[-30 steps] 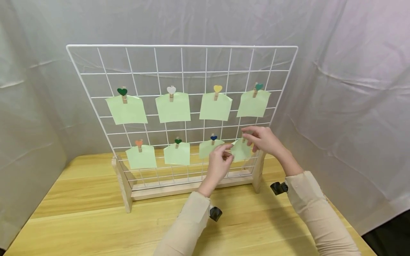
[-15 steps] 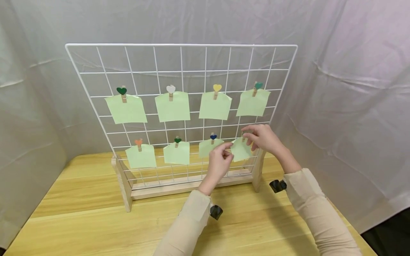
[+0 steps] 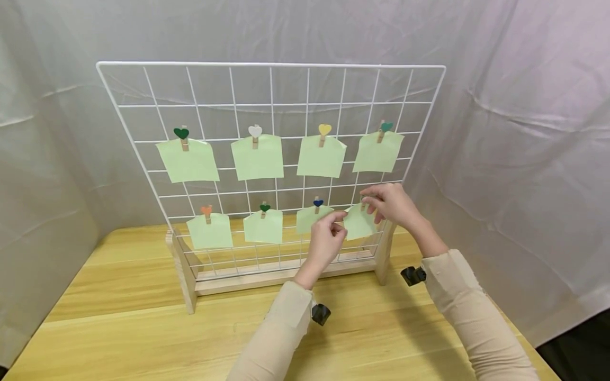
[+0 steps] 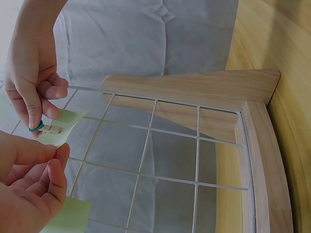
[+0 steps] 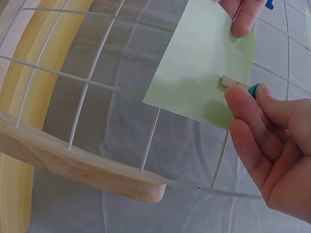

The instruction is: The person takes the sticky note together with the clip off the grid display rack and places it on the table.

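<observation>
Right wrist view: teal-heart clip [image 5: 230,82] in pinch of right hand [image 5: 273,141], green note [image 5: 198,58] in pinch of left hand [image 5: 246,15].

A yellow wooden table [image 3: 143,344] is spreading across the lower part of the head view, its grain running in long streaks (a darker band [image 3: 119,296] is showing toward the left). A pale wooden stand [image 3: 267,282] is resting directly on the tabletop: one foot [image 3: 182,270] at each end is touching the wood, and a low crossbar [image 3: 238,286] is joining the two. The stand is holding up a white wire grid [image 3: 271,65]. Soft shadows [image 3: 421,330] are falling across the wood toward the right, nearer the camera.
</observation>
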{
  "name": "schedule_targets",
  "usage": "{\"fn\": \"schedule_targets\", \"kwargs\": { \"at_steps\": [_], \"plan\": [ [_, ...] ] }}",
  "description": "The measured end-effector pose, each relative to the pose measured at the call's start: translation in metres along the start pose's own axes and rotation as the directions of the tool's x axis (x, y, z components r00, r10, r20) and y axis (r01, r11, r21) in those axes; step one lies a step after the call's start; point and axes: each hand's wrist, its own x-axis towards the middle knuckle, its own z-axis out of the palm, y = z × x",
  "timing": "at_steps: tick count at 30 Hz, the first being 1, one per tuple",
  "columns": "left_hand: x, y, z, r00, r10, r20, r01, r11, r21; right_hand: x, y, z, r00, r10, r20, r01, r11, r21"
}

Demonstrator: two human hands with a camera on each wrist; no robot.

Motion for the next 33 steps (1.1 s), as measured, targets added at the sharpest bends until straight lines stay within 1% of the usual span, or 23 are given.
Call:
{"fn": "schedule_targets", "kwargs": {
  "at_steps": [9, 15, 19, 24, 29, 33],
  "plan": [
    [0.0004, -0.0017, 0.0005, 1.000, -0.002, -0.010, 0.002, 1.000, 0.011, 0.0008, -0.0008, 0.0002, 0.999, -0.023, -0.039, 0.024, 0.999, 0.026],
    [0.0008, -0.0016, -0.0001, 1.000, -0.012, -0.005, 0.012, 1.000, -0.002, -0.0002, 0.0024, 0.0018, 0.998, -0.033, -0.050, 0.035, 0.998, 0.042],
    [0.0010, -0.0019, -0.0005, 1.000, -0.017, -0.002, 0.017, 1.000, -0.006, -0.0014, 0.0039, 0.0040, 0.996, -0.053, -0.072, 0.055, 0.998, 0.027],
    [-0.0002, -0.0013, -0.0003, 1.000, -0.022, 0.002, 0.022, 1.000, -0.007, -0.0040, 0.0051, 0.0068, 0.994, -0.057, -0.093, 0.057, 0.998, -0.001],
    [-0.0003, -0.0004, -0.0014, 1.000, 0.006, -0.013, -0.007, 1.000, -0.006, -0.0049, 0.0037, 0.0079, 0.989, -0.078, -0.122, 0.078, 0.997, -0.006],
    [-0.0003, -0.0003, -0.0017, 1.000, 0.024, -0.013, -0.024, 1.000, -0.011, -0.0059, 0.0026, 0.0075, 0.983, -0.094, -0.155, 0.093, 0.996, -0.012]
  ]
}}
